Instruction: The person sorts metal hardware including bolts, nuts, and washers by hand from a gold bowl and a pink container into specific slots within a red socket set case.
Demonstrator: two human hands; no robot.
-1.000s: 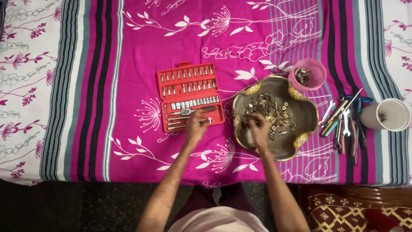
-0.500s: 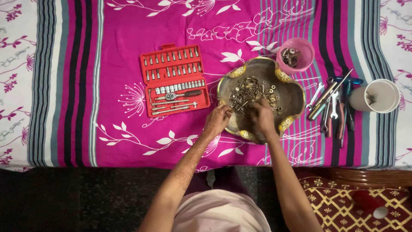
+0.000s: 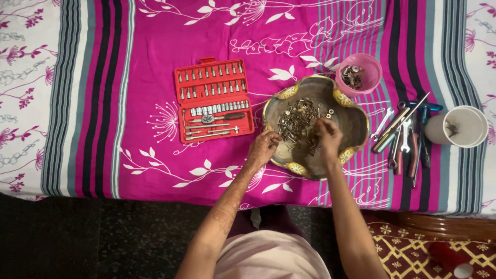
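Observation:
A scalloped metal bowl (image 3: 355, 120) with yellow trim holds a heap of small nuts, bolts and washers (image 3: 297, 120). My left hand (image 3: 263, 147) rests on the bowl's near-left rim, fingers curled against the edge. Inside the bowl, my right hand (image 3: 328, 135) has its fingers bent over the loose hardware near the middle; whether it pinches a piece is hidden. An open red socket set case (image 3: 213, 99) with a ratchet lies to the left of the bowl.
A pink cup (image 3: 359, 75) with metal bits stands behind the bowl. Wrenches, pliers and screwdrivers (image 3: 405, 132) lie to its right, beside a white cup (image 3: 460, 126). All sit on a magenta striped floral cloth (image 3: 155, 46). A red cup (image 3: 449, 258) lies on patterned fabric lower right.
My left hand left the red socket case and came to the bowl's rim. My right hand shifted further right and deeper inside the bowl. The view also shifted.

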